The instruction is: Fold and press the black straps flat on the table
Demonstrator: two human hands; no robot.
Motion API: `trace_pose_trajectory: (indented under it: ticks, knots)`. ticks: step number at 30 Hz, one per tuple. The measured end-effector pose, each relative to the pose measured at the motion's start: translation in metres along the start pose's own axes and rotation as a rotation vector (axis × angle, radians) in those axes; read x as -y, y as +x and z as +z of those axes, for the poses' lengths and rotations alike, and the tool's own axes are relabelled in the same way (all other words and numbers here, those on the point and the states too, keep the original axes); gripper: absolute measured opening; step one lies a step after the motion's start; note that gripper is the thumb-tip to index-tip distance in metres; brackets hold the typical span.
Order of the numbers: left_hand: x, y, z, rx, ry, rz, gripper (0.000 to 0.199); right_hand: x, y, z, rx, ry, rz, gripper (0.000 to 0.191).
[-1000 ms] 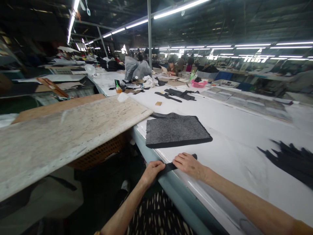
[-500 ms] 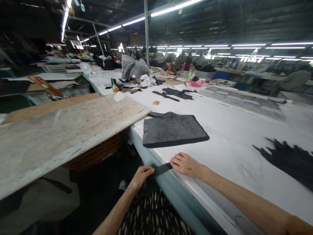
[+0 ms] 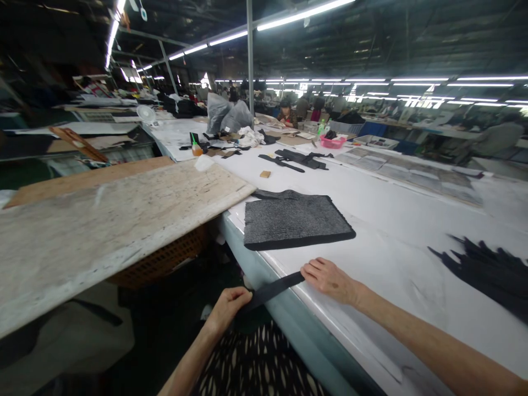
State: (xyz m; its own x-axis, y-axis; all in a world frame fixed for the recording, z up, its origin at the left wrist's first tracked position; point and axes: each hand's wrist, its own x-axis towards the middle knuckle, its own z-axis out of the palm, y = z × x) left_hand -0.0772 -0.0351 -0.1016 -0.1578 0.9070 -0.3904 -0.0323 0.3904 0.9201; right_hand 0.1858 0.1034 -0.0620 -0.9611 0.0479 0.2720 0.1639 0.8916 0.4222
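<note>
A dark fabric strip (image 3: pixel 275 287) stretches between my two hands across the near edge of the white table (image 3: pixel 383 206). My left hand (image 3: pixel 230 306) pinches one end between thumb and fingers, out past the table edge. Over the tabletop, my right hand (image 3: pixel 328 279) is closed on the other end. Just beyond the strip lies a dark grey ribbed fabric piece (image 3: pixel 297 221) with a black border, flat on the table. What lies under my right fingers is hidden.
A stained pale board (image 3: pixel 124 214) juts in from the left, above an orange plastic crate (image 3: pixel 165 261). Black strips (image 3: pixel 490 269) lie in a pile at right. Farther back are a small tan block (image 3: pixel 265 174), an orange glue bottle (image 3: pixel 196 146) and a pink basket (image 3: pixel 332 142).
My hands have moved apart, left hand to the left and right hand to the right. A longer stretch of the strip now shows between them.
</note>
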Motion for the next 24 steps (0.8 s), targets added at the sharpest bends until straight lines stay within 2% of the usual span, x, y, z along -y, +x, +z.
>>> trace_pose_trajectory:
  ticks: [10, 16, 19, 21, 22, 24]
  knots:
    - [-0.009, -0.011, 0.003, -0.001, 0.051, 0.004, 0.037, 0.005, -0.008, 0.004, 0.042, -0.011, 0.109, 0.022]
    - [-0.008, -0.016, 0.0, -0.056, 0.036, -0.002, 0.04, 0.002, -0.016, 0.005, 0.095, 0.0, 0.21, 0.025]
    - [-0.01, -0.018, 0.003, -0.042, 0.036, 0.032, 0.041, 0.001, -0.012, -0.004, 0.062, 0.121, 0.369, 0.026]
    - [-0.015, -0.018, 0.008, -0.031, 0.065, 0.065, 0.041, 0.002, 0.002, -0.015, 0.006, 0.27, 0.497, 0.029]
    - [-0.018, -0.018, 0.011, -0.024, 0.094, 0.087, 0.04, 0.003, 0.012, -0.023, -0.01, 0.367, 0.535, 0.029]
    - [-0.028, -0.019, 0.017, -0.01, 0.185, 0.155, 0.039, 0.008, 0.036, -0.036, 0.006, 0.581, 0.521, 0.028]
